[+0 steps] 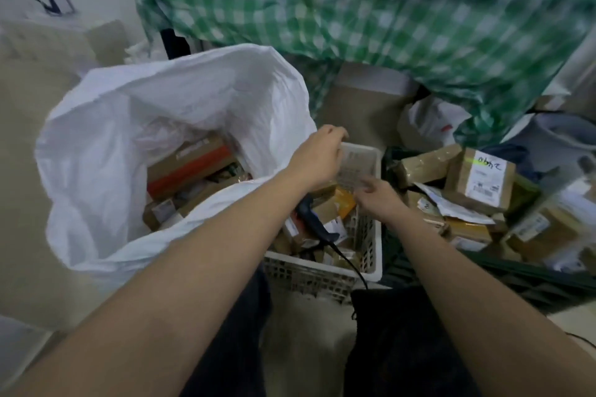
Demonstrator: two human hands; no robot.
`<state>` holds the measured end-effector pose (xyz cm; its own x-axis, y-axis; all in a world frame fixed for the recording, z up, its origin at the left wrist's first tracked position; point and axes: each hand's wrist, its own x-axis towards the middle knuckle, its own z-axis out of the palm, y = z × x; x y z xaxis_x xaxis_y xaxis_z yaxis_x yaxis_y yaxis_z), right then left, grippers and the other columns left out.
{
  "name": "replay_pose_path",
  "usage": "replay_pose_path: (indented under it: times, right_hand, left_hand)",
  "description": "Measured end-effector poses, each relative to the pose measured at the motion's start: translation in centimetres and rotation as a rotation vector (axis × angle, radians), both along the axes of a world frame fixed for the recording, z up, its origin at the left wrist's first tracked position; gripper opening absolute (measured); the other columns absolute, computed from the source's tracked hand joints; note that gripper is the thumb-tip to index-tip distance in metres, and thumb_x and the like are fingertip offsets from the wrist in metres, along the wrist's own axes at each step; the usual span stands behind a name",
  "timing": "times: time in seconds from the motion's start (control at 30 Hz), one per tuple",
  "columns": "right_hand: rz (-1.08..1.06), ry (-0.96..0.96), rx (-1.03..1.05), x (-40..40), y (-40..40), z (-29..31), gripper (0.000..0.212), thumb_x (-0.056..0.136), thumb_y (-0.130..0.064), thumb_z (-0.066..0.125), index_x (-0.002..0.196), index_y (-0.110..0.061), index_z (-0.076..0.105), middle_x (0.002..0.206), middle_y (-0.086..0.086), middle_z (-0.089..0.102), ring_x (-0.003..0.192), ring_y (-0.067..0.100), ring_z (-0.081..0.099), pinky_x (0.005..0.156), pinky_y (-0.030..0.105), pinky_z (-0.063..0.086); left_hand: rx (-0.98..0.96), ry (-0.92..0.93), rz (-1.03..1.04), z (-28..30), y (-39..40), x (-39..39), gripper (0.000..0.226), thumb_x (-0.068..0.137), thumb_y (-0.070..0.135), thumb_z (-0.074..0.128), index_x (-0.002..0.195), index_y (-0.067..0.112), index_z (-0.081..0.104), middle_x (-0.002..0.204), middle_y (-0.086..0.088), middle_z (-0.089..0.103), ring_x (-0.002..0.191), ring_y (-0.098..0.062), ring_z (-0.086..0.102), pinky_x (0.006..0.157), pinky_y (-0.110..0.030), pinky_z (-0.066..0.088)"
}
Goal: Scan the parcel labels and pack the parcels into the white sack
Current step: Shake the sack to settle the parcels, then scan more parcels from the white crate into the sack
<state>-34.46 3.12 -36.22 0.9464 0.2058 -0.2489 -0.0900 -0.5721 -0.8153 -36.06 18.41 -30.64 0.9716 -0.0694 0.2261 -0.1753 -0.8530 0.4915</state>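
Presently both hands work over the white basket (371, 263) of parcels at 6 o'clock: left hand (317, 155) curled, grip contents not discernible, right hand (375, 193) loosely curled and empty, scanner (309, 216) parked within reach, white sack (167, 97) gaping at 9 o'clock for loading.

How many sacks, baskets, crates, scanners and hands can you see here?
white sack: 1
white basket: 1
dark green crate: 1
scanner: 1
hands: 2, the left hand and the right hand
Total: 6
The parcels are too piled up and blurred to count.
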Motion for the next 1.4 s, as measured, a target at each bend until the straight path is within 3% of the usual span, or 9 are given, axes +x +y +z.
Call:
replay_pose_path:
  times: [0.17, 0.27, 0.37, 0.57, 0.7, 0.87, 1.03, 1.2, 1.4]
  right_hand:
    - [0.208, 0.175, -0.25, 1.9, -2.2, -8.5, 0.033, 0.098, -0.013, 0.045, 0.127, -0.007, 0.059, 0.118, 0.011, 0.06, 0.095, 0.026, 0.057, 0.076, 0.032, 0.045]
    - [0.279, 0.18, -0.336, 3.7, -2.1, -12.7, 0.04, 0.101, -0.015, 0.041, 0.14, -0.011, 0.05, 0.134, 0.01, 0.053, 0.108, 0.024, 0.057, 0.077, 0.026, 0.044]
    - [0.305, 0.112, -0.331, 5.5, -1.2, -15.0, 0.041, 0.103, -0.019, 0.041, 0.143, -0.012, 0.046, 0.145, 0.011, 0.048, 0.125, 0.029, 0.05, 0.097, 0.037, 0.046]
    - [0.368, -0.01, -0.302, 7.6, 1.1, -15.2, 0.035, 0.102, -0.014, 0.044, 0.136, -0.012, 0.052, 0.129, 0.017, 0.059, 0.113, 0.033, 0.056, 0.09, 0.041, 0.05]
    - [0.401, -0.049, -0.295, 8.5, 2.9, -13.6, 0.027, 0.099, -0.01, 0.043, 0.118, -0.004, 0.062, 0.116, 0.017, 0.062, 0.104, 0.033, 0.058, 0.083, 0.04, 0.051]
    - [0.467, -0.047, -0.326, 8.2, 5.0, -13.4, 0.045, 0.09, -0.037, 0.038, 0.122, -0.018, 0.063, 0.122, 0.011, 0.061, 0.114, 0.032, 0.054, 0.095, 0.044, 0.047]
    - [0.387, 0.073, -0.318, 7.3, 3.8, -14.9, 0.03, 0.096, -0.026, 0.048, 0.12, -0.017, 0.062, 0.118, 0.012, 0.064, 0.104, 0.029, 0.06, 0.086, 0.032, 0.048]
    - [0.399, 0.104, -0.431, 6.4, 4.1, -18.9, 0.059, 0.1, -0.034, 0.047, 0.151, -0.015, 0.024, 0.153, 0.011, 0.032, 0.139, 0.032, 0.032, 0.11, 0.039, 0.031]
    - [0.453, 0.014, -0.584, 8.3, 6.6, -23.6, 0.082, 0.096, -0.047, 0.05, 0.154, -0.011, 0.006, 0.156, 0.013, 0.022, 0.139, 0.034, 0.029, 0.107, 0.043, 0.036]
  left_hand:
    - [0.238, 0.293, -0.091, -8.5, -3.4, 3.0, 0.035, 0.097, 0.014, 0.046, 0.131, 0.009, 0.049, 0.137, -0.014, 0.045, 0.128, -0.033, 0.042, 0.104, -0.047, 0.037]
    - [0.634, 0.39, -0.019, -13.3, -2.2, 5.2, 0.056, 0.097, 0.023, 0.048, 0.148, 0.017, 0.028, 0.16, -0.012, 0.008, 0.148, -0.032, -0.001, 0.116, -0.054, -0.006]
    - [0.983, 0.387, 0.091, -15.7, 0.3, 8.5, 0.066, 0.098, 0.032, 0.046, 0.153, 0.016, 0.014, 0.159, -0.019, -0.013, 0.145, -0.036, -0.019, 0.11, -0.057, -0.017]
    - [1.355, 0.172, 0.172, -14.6, 4.9, 11.2, 0.07, 0.098, 0.025, 0.033, 0.152, 0.006, -0.007, 0.155, -0.024, -0.02, 0.143, -0.042, -0.018, 0.104, -0.057, -0.022]
    - [1.074, 0.075, 0.377, -11.3, 8.2, 11.3, 0.058, 0.1, 0.022, 0.023, 0.154, 0.015, 0.002, 0.16, -0.017, -0.01, 0.146, -0.036, -0.009, 0.107, -0.055, -0.025]
    - [0.609, 0.421, 0.566, -10.9, 11.2, 9.3, 0.073, 0.098, 0.036, 0.046, 0.154, 0.026, 0.001, 0.16, -0.014, -0.012, 0.145, -0.045, -0.004, 0.111, -0.066, 0.013]
    - [0.949, 0.453, 0.427, -13.4, 9.0, 8.8, 0.073, 0.1, 0.039, 0.036, 0.152, 0.021, -0.012, 0.155, -0.022, -0.024, 0.142, -0.043, -0.02, 0.113, -0.062, -0.007]
    - [1.022, 0.367, 0.14, -15.2, 5.7, 10.4, 0.072, 0.099, 0.029, 0.039, 0.153, 0.013, -0.005, 0.157, -0.02, -0.019, 0.145, -0.035, -0.02, 0.115, -0.053, -0.009]
    - [0.725, 0.493, -0.008, -18.8, 4.6, 12.1, 0.063, 0.098, 0.02, 0.044, 0.152, 0.011, 0.013, 0.16, -0.015, -0.008, 0.148, -0.029, -0.009, 0.12, -0.043, 0.003]
